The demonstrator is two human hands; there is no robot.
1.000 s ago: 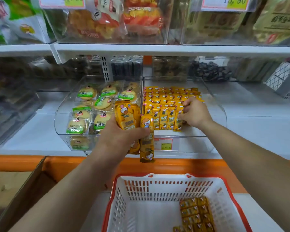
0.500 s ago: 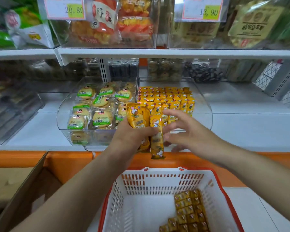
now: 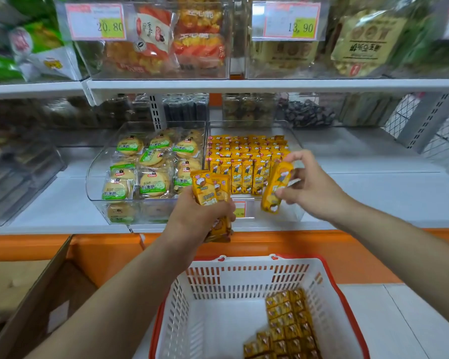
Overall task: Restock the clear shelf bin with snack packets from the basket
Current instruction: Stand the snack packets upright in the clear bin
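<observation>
A clear shelf bin (image 3: 294,213) on the middle shelf holds rows of yellow snack packets (image 3: 244,156). My left hand (image 3: 195,218) grips a bunch of the same yellow packets (image 3: 209,193) in front of the bin's front wall. My right hand (image 3: 309,185) pinches a single yellow packet (image 3: 275,187), upright and slightly tilted, over the bin's front right part. Below, a white basket with a red rim (image 3: 218,304) holds several more yellow packets (image 3: 285,327) in its right half.
A second clear bin (image 3: 96,187) of round biscuits in green-labelled wrappers stands just left. The upper shelf (image 3: 244,85) carries bins with price tags. An open cardboard box (image 3: 36,301) sits at lower left, against the orange shelf base (image 3: 347,252).
My right hand left the bin, came to the bunch in my left hand, took one packet from it and has moved right and up toward the bin with it.
</observation>
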